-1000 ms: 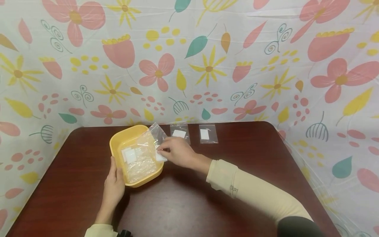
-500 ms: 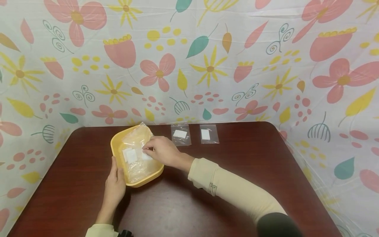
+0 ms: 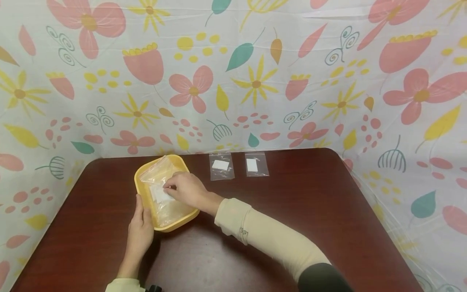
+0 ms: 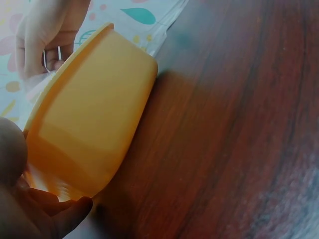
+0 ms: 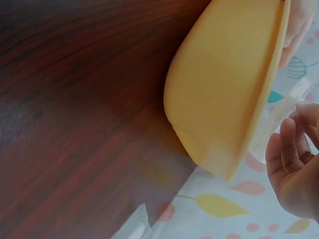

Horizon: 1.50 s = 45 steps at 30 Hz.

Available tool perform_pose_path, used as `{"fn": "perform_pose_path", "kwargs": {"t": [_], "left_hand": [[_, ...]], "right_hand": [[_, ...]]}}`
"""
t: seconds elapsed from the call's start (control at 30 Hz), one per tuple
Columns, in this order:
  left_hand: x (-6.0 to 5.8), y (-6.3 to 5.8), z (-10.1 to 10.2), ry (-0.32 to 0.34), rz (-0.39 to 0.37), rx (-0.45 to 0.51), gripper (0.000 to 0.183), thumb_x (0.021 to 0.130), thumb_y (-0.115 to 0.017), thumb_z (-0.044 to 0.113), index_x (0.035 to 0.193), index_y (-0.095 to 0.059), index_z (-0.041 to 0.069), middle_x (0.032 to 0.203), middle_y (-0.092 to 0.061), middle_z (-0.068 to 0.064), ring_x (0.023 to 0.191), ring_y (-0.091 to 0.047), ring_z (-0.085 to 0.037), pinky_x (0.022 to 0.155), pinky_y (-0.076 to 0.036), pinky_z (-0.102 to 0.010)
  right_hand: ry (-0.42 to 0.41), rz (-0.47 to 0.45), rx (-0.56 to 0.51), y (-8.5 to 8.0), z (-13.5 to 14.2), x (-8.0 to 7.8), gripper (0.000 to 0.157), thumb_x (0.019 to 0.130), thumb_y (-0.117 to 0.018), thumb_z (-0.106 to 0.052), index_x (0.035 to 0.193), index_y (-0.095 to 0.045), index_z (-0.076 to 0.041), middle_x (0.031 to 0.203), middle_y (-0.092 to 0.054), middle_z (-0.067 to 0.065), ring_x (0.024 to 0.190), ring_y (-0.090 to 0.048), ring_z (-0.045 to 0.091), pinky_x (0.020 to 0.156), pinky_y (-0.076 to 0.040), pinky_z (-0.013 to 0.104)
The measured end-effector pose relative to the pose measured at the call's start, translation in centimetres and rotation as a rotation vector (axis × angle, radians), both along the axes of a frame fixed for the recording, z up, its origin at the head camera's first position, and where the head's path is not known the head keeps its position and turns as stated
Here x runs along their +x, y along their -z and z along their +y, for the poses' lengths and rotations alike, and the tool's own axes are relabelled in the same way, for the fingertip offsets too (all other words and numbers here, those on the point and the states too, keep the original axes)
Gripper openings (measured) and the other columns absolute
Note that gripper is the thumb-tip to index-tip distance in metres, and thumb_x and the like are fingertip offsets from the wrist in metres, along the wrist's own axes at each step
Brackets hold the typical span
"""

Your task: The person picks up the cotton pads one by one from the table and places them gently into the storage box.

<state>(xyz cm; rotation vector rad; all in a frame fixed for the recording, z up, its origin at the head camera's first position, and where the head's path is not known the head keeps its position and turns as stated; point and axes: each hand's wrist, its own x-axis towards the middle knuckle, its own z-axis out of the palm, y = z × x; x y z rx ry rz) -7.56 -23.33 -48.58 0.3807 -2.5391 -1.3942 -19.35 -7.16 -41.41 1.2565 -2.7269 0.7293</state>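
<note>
My left hand (image 3: 140, 231) holds the left side of a yellow plastic tub (image 3: 175, 225) on the table, in the head view. In the left wrist view the thumb is by the rim and fingers reach the outer wall of the tub (image 4: 92, 119). My right hand (image 3: 187, 188) is over the tub, its thumb and fingertips pinching a clear zip bag (image 3: 155, 168) with a white piece inside. Under that bag lie other clear bags with white pieces, partly covered. The right wrist view shows the right hand (image 5: 296, 159) beside the tub's rim.
Two clear zip bags, each with a white rectangle, lie near the table's back edge: one bag (image 3: 221, 172) right of the tub, another bag (image 3: 257, 169) farther right. A flowered cloth (image 3: 233, 81) hangs behind the dark red-brown table (image 3: 292, 211).
My right hand has moved left with the zip bag, from the tub's right rim to over its middle. The left hand and tub stay nearly in place.
</note>
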Motion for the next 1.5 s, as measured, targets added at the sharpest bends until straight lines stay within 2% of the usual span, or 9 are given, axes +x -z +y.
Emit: {"fn": "perform_pose_path", "kwargs": {"t": [0.6,0.73,0.9,1.13,1.5], "left_hand": [[0.4,0.0,0.1,-0.016,0.009,-0.009,0.058,0.11,-0.036,0.019,0.162,-0.01,0.012,0.163,-0.019,-0.016,0.145,-0.025,-0.041,0.116,-0.023,-0.057],[0.3,-0.1,0.1,-0.014,0.005,-0.007,0.058,0.11,-0.036,0.019,0.162,-0.01,0.013,0.164,-0.018,-0.014,0.146,-0.024,-0.04,0.116,-0.023,-0.057],[0.1,-0.2,0.1,-0.01,0.007,-0.002,0.058,0.11,-0.036,0.018,0.162,-0.01,0.013,0.164,-0.017,-0.012,0.147,-0.023,-0.039,0.117,-0.022,-0.056],[0.0,-0.2,0.2,-0.01,0.006,0.004,0.058,0.11,-0.036,0.018,0.162,-0.009,0.014,0.165,-0.016,-0.011,0.147,-0.023,-0.039,0.117,-0.022,-0.056],[0.0,-0.2,0.1,-0.015,-0.005,-0.004,0.058,0.11,-0.036,0.019,0.162,-0.009,0.015,0.164,-0.018,-0.013,0.146,-0.024,-0.041,0.116,-0.023,-0.058]], "right_hand": [[0.039,-0.099,0.082,2.7,-1.2,-0.1,0.013,0.095,-0.072,-0.028,0.102,-0.082,-0.027,0.099,-0.074,-0.014,0.095,-0.064,0.002,0.081,-0.049,0.016],[0.034,-0.117,0.139,3.0,-1.4,-0.2,0.01,0.094,-0.072,-0.027,0.097,-0.082,-0.028,0.092,-0.072,-0.017,0.09,-0.063,0.002,0.076,-0.049,0.019],[0.01,-0.087,0.188,3.1,-1.5,-0.2,0.011,0.093,-0.071,-0.026,0.086,-0.08,-0.027,0.079,-0.067,-0.016,0.078,-0.058,0.005,0.067,-0.047,0.022],[0.022,-0.084,0.203,3.0,-1.5,-0.1,0.011,0.094,-0.071,-0.029,0.096,-0.081,-0.029,0.089,-0.071,-0.017,0.085,-0.062,0.005,0.07,-0.048,0.023],[0.033,-0.081,0.224,3.0,-1.6,0.0,0.012,0.095,-0.07,-0.033,0.099,-0.081,-0.029,0.089,-0.071,-0.016,0.088,-0.063,0.005,0.072,-0.049,0.023]]}}
